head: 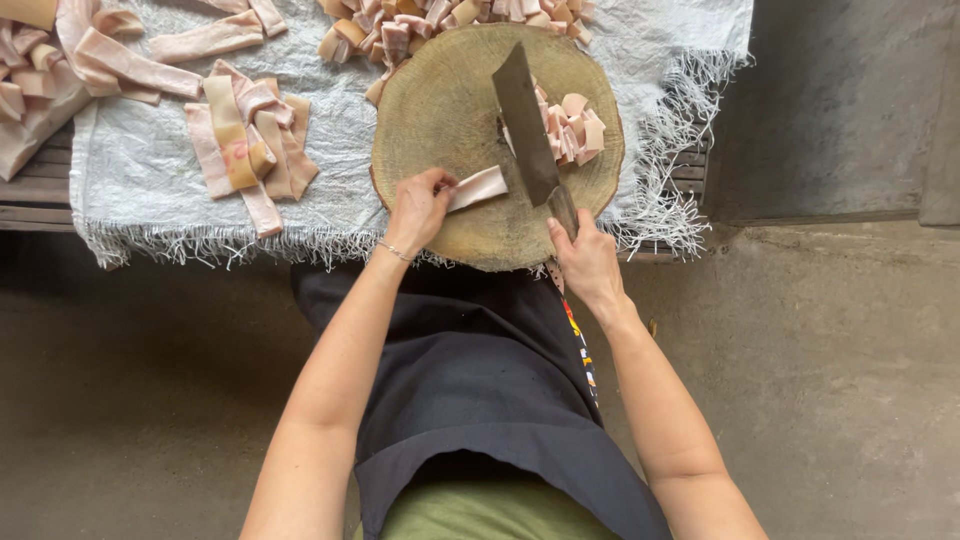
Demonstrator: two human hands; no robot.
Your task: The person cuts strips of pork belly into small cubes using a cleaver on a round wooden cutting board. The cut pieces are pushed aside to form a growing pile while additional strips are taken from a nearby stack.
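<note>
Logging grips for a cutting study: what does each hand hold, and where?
Right hand grips the cleaver by its handle. Left hand pinches the pale meat strip at its near end.

The round wooden chopping block (450,110) lies on the white fringed cloth (150,200); the pale pink meat strips (250,140) lie left of it, the cut pieces (572,130) on its right side.

Rustic outdoor food-preparation area: bare concrete floor (850,380), low wooden slat bench (40,190), frayed white woven sack (150,190) as cover, round log-slice chopping block (440,110), cleaver (528,125), pork-skin strips (250,140).
</note>
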